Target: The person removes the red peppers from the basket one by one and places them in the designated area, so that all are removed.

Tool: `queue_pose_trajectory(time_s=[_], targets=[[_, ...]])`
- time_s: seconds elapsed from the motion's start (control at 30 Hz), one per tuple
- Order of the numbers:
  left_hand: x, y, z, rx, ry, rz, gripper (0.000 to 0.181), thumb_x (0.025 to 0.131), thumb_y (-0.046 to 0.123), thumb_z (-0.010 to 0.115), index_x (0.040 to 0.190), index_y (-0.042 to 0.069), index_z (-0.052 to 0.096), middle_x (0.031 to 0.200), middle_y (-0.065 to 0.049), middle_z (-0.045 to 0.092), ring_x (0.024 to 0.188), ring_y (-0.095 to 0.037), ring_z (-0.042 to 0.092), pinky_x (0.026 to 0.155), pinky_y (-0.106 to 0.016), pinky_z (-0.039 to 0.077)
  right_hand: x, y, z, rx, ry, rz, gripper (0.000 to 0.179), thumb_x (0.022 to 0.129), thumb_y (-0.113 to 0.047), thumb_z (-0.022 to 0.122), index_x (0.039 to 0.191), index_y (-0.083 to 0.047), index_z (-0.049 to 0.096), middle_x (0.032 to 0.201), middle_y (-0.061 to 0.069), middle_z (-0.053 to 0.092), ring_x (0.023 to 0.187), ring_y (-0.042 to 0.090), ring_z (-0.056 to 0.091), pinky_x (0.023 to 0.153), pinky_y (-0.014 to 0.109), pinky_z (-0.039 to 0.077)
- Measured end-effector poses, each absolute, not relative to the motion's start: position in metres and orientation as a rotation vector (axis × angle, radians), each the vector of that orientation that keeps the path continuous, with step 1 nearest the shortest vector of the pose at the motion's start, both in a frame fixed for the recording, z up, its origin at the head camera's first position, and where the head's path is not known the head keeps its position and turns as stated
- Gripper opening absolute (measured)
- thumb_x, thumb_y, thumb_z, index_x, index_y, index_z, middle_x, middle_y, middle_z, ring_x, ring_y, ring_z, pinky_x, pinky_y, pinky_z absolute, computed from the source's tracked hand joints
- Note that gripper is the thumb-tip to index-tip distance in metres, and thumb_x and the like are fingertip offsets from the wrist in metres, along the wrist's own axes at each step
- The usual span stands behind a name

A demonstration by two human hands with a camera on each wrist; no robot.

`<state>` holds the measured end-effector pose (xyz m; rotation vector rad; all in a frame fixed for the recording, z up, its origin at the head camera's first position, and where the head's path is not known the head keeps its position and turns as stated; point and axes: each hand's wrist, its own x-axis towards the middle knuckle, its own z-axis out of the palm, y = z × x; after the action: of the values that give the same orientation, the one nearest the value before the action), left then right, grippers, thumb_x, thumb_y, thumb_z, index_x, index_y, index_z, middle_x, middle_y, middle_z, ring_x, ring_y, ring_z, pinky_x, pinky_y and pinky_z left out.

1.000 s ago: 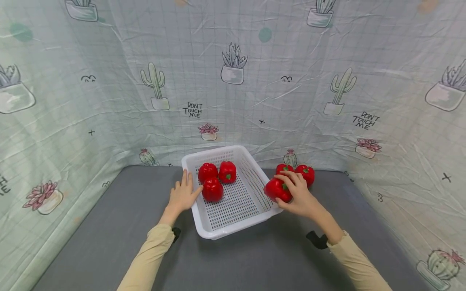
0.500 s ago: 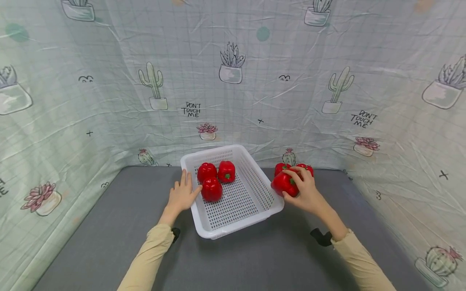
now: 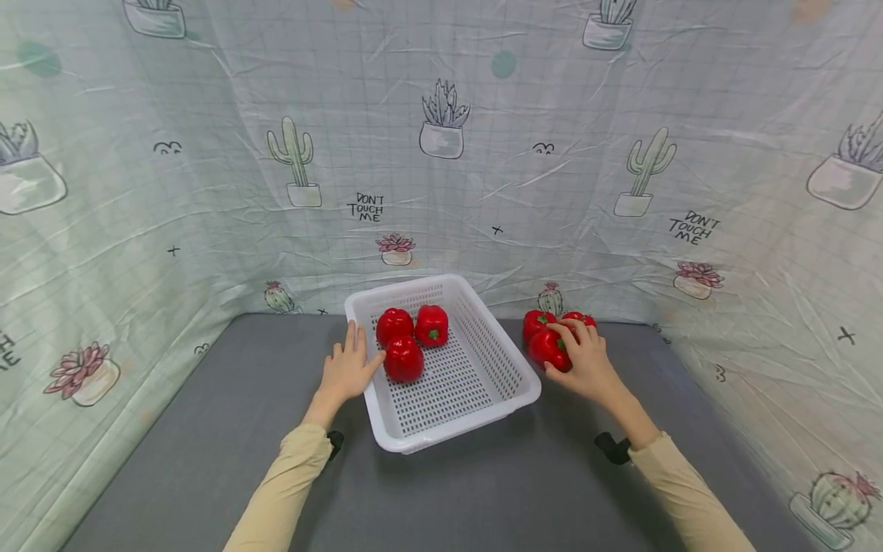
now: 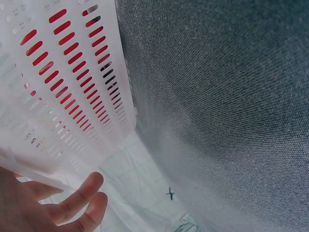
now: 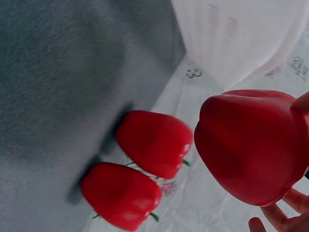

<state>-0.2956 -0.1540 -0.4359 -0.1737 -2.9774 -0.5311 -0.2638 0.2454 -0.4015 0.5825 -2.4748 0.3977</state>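
My right hand (image 3: 582,360) grips a red bell pepper (image 3: 549,350) just off the right side of a white perforated basket (image 3: 448,391). Seen from the right wrist, that held pepper (image 5: 253,147) fills much of the right side, with fingertips at its edge. Two more red bell peppers stand on the table, one (image 3: 536,325) behind the held pepper and one (image 3: 582,317) partly hidden by my hand. My left hand (image 3: 347,369) rests on the basket's left rim with its fingers fairly straight. Inside the basket sit three red bell peppers (image 3: 403,360), towards the back left.
A grey table surface (image 3: 441,498) lies under everything. A light patterned cloth (image 3: 497,184) hangs behind and along both sides, meeting the table just past the two standing peppers. The basket wall (image 4: 63,77) shows red through its slots in the left wrist view.
My right hand has carried its pepper rightward, away from the basket's right rim and closer to the two standing peppers. The left hand and the basket stay in place.
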Motion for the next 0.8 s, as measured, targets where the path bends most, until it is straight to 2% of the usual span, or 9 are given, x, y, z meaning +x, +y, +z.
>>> queue_pose_trajectory(time_s=[0.37,0.8], targets=[[-0.297,-0.154,-0.438,-0.179,-2.965,-0.538,0.075,0.088,0.045,0.038,0.140,-0.005,0.015,0.148,-0.023,0.008,0.118,-0.051,0.032,0.092,-0.064,0.029,-0.277,0.255,-0.412,0.596,-2.512,0.223,0.061,0.066,-0.024,0.071,0.120,-0.009,0.047,0.118,0.019,0.044,0.101,0.036,0.038,0.073,0.052,0.032],[-0.297,-0.154,-0.438,-0.171,-2.962,-0.529,0.075,0.088,0.044,0.038,0.140,-0.005,0.016,0.148,-0.024,0.008,0.118,-0.051,0.033,0.092,-0.065,0.030,-0.292,0.265,-0.426,0.643,-2.546,0.041,0.061,0.071,-0.029,0.071,0.122,-0.007,0.047,0.118,0.021,0.047,0.096,0.039,0.042,0.073,0.052,0.032]])
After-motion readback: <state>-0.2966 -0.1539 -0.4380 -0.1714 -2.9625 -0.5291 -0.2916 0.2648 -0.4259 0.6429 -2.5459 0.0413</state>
